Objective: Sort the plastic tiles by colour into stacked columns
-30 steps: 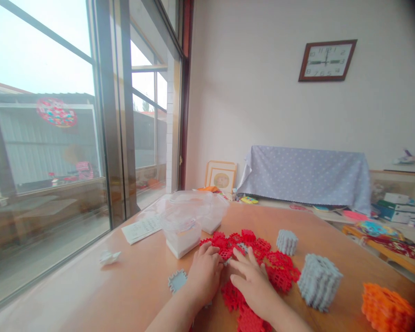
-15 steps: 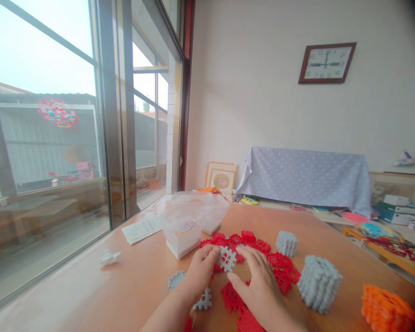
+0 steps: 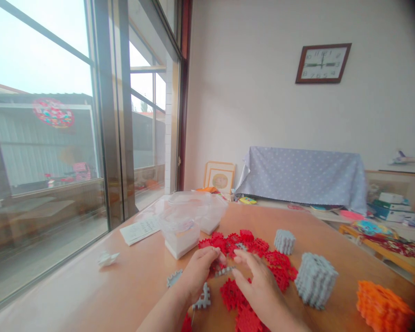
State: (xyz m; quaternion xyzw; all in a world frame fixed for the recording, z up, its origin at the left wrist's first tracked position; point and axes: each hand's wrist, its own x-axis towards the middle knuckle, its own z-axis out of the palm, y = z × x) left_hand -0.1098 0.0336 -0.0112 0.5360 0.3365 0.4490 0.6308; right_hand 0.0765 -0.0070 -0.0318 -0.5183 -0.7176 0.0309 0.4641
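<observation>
Mid-counter (image 3: 131, 286), a thin, toothed grey tile (image 3: 224, 271) sits edge-on between the hands; the left hand's (image 3: 199, 268) fingers curl beside it, though I cannot tell whether they pinch it, and the right hand's (image 3: 258, 283) are spread. Two loose grey tiles (image 3: 174, 279) flank the left forearm. Toward the right edge stand two ridged grey stacks (image 3: 316, 280) and one orange stack (image 3: 383, 305), past latticed red tiles (image 3: 279, 277) too overlapped to count.
</observation>
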